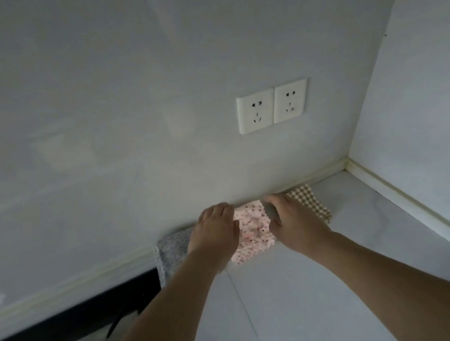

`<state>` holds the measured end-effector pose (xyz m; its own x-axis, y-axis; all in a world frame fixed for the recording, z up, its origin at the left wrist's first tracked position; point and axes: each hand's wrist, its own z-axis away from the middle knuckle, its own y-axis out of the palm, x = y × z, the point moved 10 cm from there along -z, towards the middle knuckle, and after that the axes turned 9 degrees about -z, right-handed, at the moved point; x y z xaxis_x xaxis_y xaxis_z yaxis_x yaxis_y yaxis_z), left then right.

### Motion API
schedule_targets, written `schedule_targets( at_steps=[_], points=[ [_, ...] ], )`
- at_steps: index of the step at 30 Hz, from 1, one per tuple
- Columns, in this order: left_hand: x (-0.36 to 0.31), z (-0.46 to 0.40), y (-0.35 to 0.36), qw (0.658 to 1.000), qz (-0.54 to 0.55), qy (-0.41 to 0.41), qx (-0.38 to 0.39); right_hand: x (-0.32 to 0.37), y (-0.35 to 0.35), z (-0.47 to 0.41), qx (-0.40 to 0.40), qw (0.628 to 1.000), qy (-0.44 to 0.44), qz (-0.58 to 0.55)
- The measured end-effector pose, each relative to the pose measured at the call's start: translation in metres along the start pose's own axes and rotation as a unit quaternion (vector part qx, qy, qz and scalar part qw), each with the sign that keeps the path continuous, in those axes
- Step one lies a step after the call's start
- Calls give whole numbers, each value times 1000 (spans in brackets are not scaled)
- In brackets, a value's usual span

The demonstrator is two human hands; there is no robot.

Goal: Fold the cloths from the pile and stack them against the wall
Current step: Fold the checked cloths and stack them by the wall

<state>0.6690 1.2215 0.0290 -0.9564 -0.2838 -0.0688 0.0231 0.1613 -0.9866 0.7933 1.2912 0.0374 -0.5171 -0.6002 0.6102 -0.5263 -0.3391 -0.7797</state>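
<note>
Just below the middle of the frame, both hands meet on a folded pink speckled cloth (253,229) that lies on the pale countertop (303,288) with its far edge right up against the wall (124,97). The left hand (214,231) rests over the cloth's left side, fingers bent downward at the wall end, while the right hand (295,218) covers its right side, thumb along the cloth's edge and fingers reaching to the far corner; whether the fingers actually pinch the fabric or only press it flat, I cannot tell. Under the left hand, a grey speckled cloth (168,251) pokes out to the left, also against the wall. Behind the right hand, a beige checked cloth (312,199) lies by the wall too, touching or just beside the pink one. Higher on the wall, right of centre, sit two white sockets (272,106) side by side, with no readable lettering. At the lower left of the frame lies a dark, blurred area (54,333).
</note>
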Motion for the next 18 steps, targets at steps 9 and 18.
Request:
schedule_targets(
  at_steps=[9,18],
  points=[
    [139,184,-86,998,-4,-61,3,201,67,92,32,999,-19,-18],
    [263,313,-203,986,-26,-159,-43,372,99,134,56,994,-68,-68]
  ],
)
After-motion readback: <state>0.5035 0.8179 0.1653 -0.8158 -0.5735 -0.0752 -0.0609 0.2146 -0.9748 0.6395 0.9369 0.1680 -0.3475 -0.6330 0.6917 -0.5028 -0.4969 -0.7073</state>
